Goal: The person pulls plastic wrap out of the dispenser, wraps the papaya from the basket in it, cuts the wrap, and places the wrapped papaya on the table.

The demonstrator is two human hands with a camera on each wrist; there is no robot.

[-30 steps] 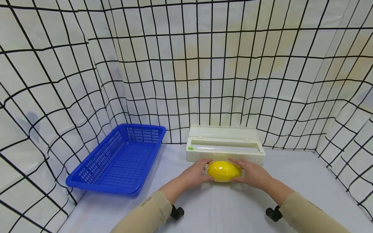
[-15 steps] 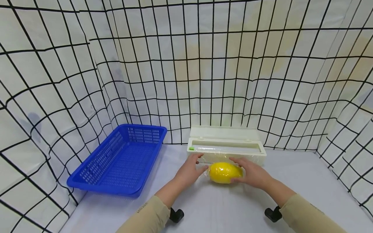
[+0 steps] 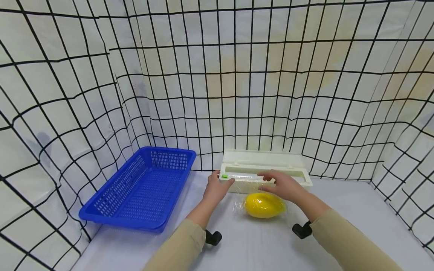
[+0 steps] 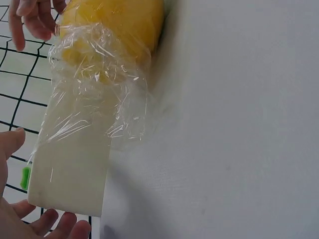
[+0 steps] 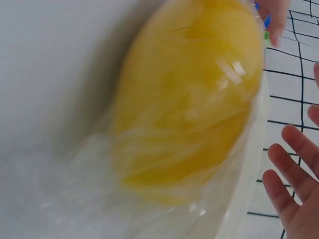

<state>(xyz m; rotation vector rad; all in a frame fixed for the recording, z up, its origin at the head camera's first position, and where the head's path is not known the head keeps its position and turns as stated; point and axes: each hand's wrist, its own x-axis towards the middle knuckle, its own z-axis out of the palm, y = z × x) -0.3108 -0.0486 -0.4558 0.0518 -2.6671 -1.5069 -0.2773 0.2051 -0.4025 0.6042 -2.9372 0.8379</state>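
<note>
Lying on the white table (image 3: 339, 210) just in front of the cream wrap dispenser (image 3: 266, 175), the yellow fruit (image 3: 264, 205) is already sitting inside clear film (image 4: 94, 104) that is still running back to the dispenser (so the cut looks not yet made). The left hand (image 3: 216, 187) is touching the dispenser's near left end by the green slider (image 3: 223, 176), fingers relaxed, gripping nothing. The right hand (image 3: 283, 184) is hovering spread above the fruit, holding nothing. Judging by this, wrapping is partly done; severing and tucking remain. The blue basket (image 3: 101, 207) is sitting well apart at the left.
</note>
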